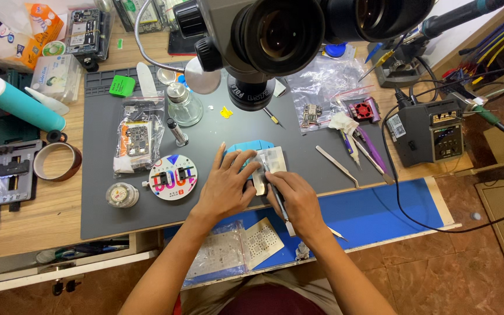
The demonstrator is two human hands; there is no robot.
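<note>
My left hand (227,185) lies flat on the grey work mat (100,204), its fingers pressing on a thin metal stencil plate (268,166) that sits over a blue holder (249,145). My right hand (298,200) grips a slim metal tool (282,207) like a pen, with its tip at the plate's lower edge. Both hands touch each other over the plate. A microscope head (275,35) hangs above, hiding part of the mat.
On the mat lie a bagged circuit board (138,137), a glass bottle (183,105), a round colourful disc (173,177), tweezers (338,165) and a small board (311,115). A soldering station (433,131) stands at right. Perforated stencil sheets (261,242) rest on the blue shelf.
</note>
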